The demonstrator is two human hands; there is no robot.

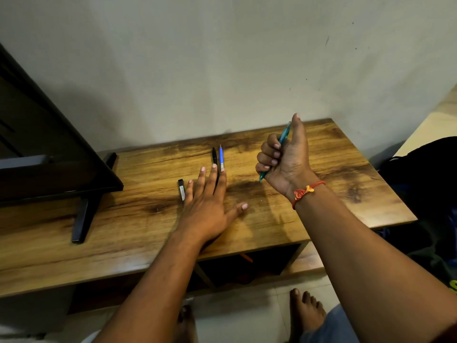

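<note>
Hands sit well apart in the head view, each over a wooden table (346, 169) that stands against a pale wall (222, 58).

The right hand (284, 157) is raised above the table, palm turned toward the camera. Its fingers are curled tightly round a teal pen (286, 129) and the thumb stands straight up alongside the barrel. The pen runs slantwise through the fist, with one end showing beside the thumb and the other poking out below the little finger. A red thread bracelet (305, 191) circles that wrist.

The left hand (207, 201) is spread low over the tabletop, palm down, fingers straight and fanned, gripping nothing. Whether it presses on the wood cannot be told. Its middle fingers lie across the near end of a black pen (214, 157), and the index fingertip meets the near end of a blue pen (221, 157) lying just beside it. A small black piece (181, 189) lies just beside the little finger.

At the left, a dark screen (49, 144) stands on a black foot (84, 219). A dark bag (425, 181) sits off the table's right edge, and bare feet (306, 313) rest on the tiled floor.
</note>
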